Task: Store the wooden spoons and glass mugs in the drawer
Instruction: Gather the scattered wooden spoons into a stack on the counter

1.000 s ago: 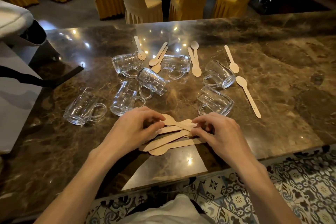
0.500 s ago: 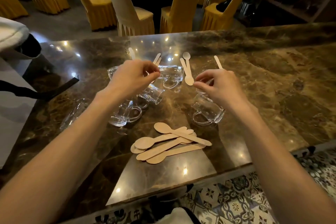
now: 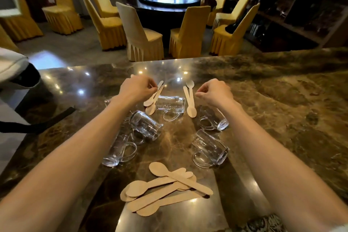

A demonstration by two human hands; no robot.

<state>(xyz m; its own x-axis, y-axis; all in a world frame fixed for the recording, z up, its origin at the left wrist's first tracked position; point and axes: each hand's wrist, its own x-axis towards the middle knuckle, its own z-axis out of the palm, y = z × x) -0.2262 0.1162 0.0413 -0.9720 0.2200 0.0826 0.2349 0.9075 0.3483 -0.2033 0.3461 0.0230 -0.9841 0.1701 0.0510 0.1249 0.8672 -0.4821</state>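
On the surface (image 3: 273,103), the left spoon pair (image 3: 153,100) is reached by the left hand (image 3: 138,88) and the right spoon pair (image 3: 189,100) by the right hand (image 3: 214,92). The long axes are pointed away. Both hands' fingers are curled, and no grip can be told.

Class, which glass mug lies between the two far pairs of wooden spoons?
The far middle mug, flanked by the left spoon pair and right spoon pair; no other mug is.

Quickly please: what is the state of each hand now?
Left hand: fingers curled; cannot be told if it holds anything.
Right hand: fingers curled; also cannot be told.
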